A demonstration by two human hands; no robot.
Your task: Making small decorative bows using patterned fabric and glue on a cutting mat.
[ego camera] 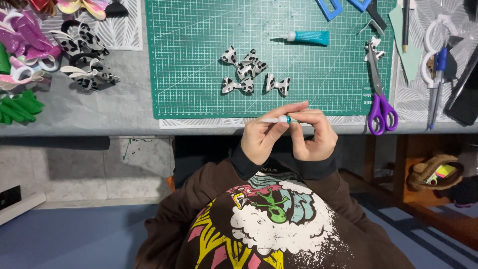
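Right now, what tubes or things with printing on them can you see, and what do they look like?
Glue tube: lying on the green cutting mat near its top, teal with a white cap.
Small tube: held between left hand and right hand at the table edge, white with a teal band.
Cutting mat: green, white grid lines, small print on its right edge.

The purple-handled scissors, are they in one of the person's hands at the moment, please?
No, the purple-handled scissors lie untouched on the mat's right edge.

Head camera looks straight down, close over both hands (289, 132), green cutting mat (199, 60) just beyond them.
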